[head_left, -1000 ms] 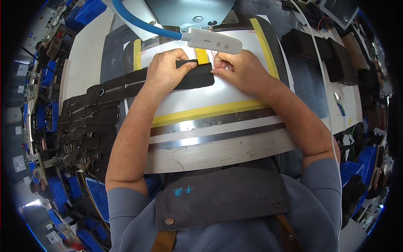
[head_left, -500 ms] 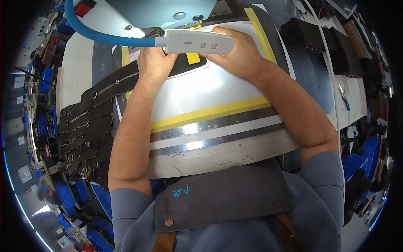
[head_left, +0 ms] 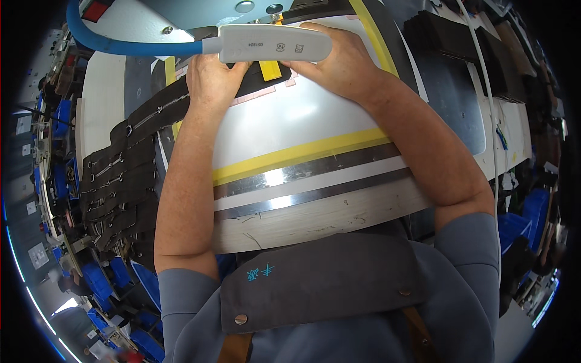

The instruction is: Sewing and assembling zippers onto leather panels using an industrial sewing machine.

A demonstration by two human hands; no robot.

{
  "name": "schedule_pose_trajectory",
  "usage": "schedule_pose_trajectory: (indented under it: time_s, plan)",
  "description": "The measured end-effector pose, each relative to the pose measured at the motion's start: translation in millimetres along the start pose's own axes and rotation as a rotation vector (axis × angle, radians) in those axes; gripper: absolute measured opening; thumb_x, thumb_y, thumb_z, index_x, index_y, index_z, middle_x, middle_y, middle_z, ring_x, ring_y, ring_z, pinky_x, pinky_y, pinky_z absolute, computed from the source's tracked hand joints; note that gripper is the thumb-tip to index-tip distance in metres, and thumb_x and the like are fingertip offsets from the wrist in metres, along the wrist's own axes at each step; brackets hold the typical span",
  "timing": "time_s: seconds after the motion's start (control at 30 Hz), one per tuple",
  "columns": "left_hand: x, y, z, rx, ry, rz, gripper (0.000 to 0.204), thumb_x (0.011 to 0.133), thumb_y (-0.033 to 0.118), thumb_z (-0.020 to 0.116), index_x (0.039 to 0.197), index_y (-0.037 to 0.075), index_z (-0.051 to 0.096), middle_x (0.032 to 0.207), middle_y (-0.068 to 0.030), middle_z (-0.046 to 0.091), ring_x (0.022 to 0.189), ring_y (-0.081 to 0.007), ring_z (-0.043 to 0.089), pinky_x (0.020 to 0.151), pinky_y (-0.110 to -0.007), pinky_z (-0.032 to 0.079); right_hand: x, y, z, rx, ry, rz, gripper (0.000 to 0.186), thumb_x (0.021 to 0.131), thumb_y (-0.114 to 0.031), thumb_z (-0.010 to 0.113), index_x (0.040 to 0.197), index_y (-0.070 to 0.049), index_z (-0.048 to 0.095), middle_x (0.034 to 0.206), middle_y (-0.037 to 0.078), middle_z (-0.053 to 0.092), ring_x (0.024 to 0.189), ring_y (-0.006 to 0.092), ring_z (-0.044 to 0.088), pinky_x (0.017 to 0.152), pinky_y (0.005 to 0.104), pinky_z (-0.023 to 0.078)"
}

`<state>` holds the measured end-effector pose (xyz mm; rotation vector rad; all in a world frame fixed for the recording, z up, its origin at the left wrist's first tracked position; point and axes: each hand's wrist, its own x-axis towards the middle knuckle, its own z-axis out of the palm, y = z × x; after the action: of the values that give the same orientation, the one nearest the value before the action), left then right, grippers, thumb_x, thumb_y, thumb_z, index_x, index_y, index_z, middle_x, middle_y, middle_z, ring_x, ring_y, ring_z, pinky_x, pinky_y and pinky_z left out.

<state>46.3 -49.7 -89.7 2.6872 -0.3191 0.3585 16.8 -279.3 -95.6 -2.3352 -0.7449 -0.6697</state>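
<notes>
A dark fabric strip with a metal zipper (head_left: 172,106) lies slantwise over the white work plate (head_left: 284,115), its rounded end under a yellow tab (head_left: 270,71). My left hand (head_left: 213,83) is closed on the strip, thumb along its near edge. At the strip's right end is my right hand (head_left: 345,63), its thumb reaching the fabric and its index finger stretched out farther back. A white lamp head (head_left: 275,43) on a blue flexible arm (head_left: 136,43) hides most of my fingertips, so the right hand's grip cannot be made out.
The pale machine body (head_left: 200,13) overhangs the far side. More dark zippered pieces (head_left: 118,193) hang in a bundle off the left edge. Stacks of dark panels (head_left: 442,37) stand at the back right, beyond a white cable (head_left: 484,72). Yellow tape (head_left: 302,151) borders the plate.
The whole scene has slid slightly up and left in the picture. My hands, the fabric strip and the yellow tab keep about the same places relative to one another.
</notes>
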Motion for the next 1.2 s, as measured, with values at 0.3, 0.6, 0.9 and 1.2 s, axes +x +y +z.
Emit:
schedule_pose_trajectory:
  time_s: [0.3, 0.6, 0.9, 1.2]
  plan:
    - [-28.4, 10.7, -18.2, 0.033, -0.012, 0.181, 0.033, 0.076, 0.033, 0.085, 0.102, 0.014, 0.08, 0.099, -0.0094, 0.073, 0.112, -0.0244, 0.059, 0.108, -0.049, 0.028, 0.6, 1.4, -1.3, -0.039, -0.014, 0.024, 0.016, 0.083, -0.027, 0.076, 0.088, -0.012, 0.079, 0.085, 0.0, 0.066, 0.076, 0.0186, 0.067, 0.069, 0.0342, 0.055]
    - [-32.0, 6.5, -12.0, -0.156, 0.092, 0.216, 0.015, 0.079, 0.021, 0.083, 0.093, 0.016, 0.082, 0.094, -0.0027, 0.077, 0.099, -0.0199, 0.065, 0.097, -0.042, 0.04, 2.3, -1.4, -1.0, -0.032, 0.011, 0.032, 0.014, 0.084, -0.024, 0.075, 0.085, -0.011, 0.078, 0.086, 0.001, 0.067, 0.077, 0.0199, 0.067, 0.07, 0.0345, 0.055]
    - [-32.6, 9.7, -7.2, -0.142, 0.141, 0.183, 0.013, 0.078, 0.02, 0.084, 0.089, 0.014, 0.082, 0.088, -0.0035, 0.077, 0.091, -0.018, 0.067, 0.091, -0.041, 0.043, 0.1, 2.1, -5.5, -0.019, -0.034, -0.009, 0.014, 0.083, -0.023, 0.075, 0.093, -0.013, 0.079, 0.087, 0.001, 0.066, 0.079, 0.0194, 0.067, 0.071, 0.0348, 0.055]
    - [-32.4, 12.9, -9.0, -0.197, 0.116, 0.138, 0.012, 0.078, 0.017, 0.084, 0.088, 0.012, 0.082, 0.087, -0.0025, 0.077, 0.088, -0.0171, 0.067, 0.087, -0.039, 0.047, 2.2, 1.3, -4.9, 0.005, -0.053, 0.038, 0.013, 0.083, -0.022, 0.075, 0.092, -0.015, 0.079, 0.088, 0.0, 0.066, 0.08, 0.0201, 0.067, 0.072, 0.0357, 0.055]
